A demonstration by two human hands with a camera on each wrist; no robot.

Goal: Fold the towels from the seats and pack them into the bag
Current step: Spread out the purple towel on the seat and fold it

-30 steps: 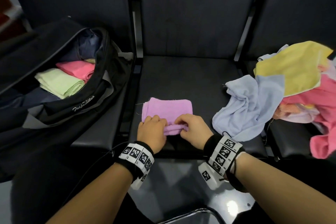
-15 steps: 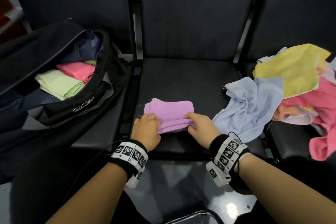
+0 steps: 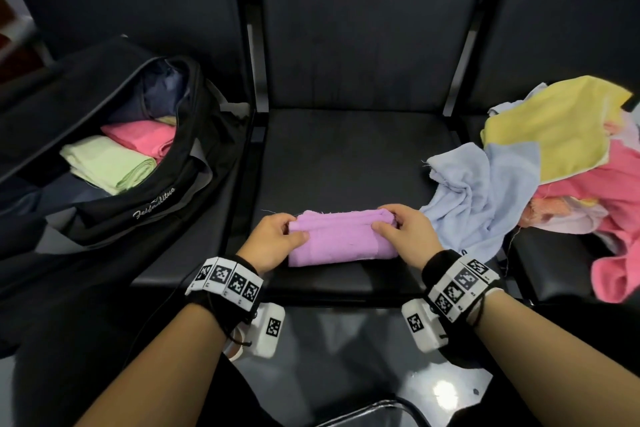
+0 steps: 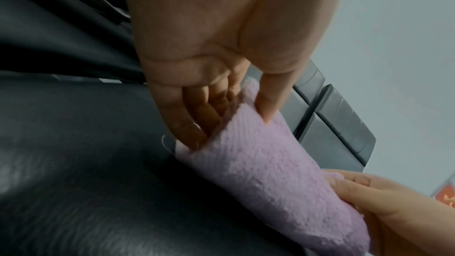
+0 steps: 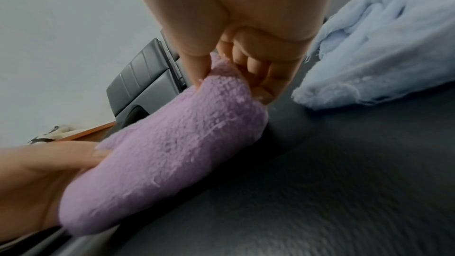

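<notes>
A black bag (image 3: 114, 204) is seen lying open on the left seat, with a folded green towel (image 3: 107, 165) and a folded pink towel (image 3: 142, 137) already packed inside. On the middle seat (image 3: 346, 156), a purple towel (image 3: 341, 241), folded into a thick bundle, is gripped at its left end by the left hand (image 3: 273, 241) and at its right end by the right hand (image 3: 403, 236), thumbs on top and fingers curled around the ends. This towel appears folded but is not yet packed. To the right, a crumpled blue towel (image 3: 481, 194) is draped across the gap between seats, and yellow (image 3: 554, 135) and pink (image 3: 616, 218) towels are heaped unfolded beyond it; much work is judged to remain. No obstacle is visible between bundle and bag.
</notes>
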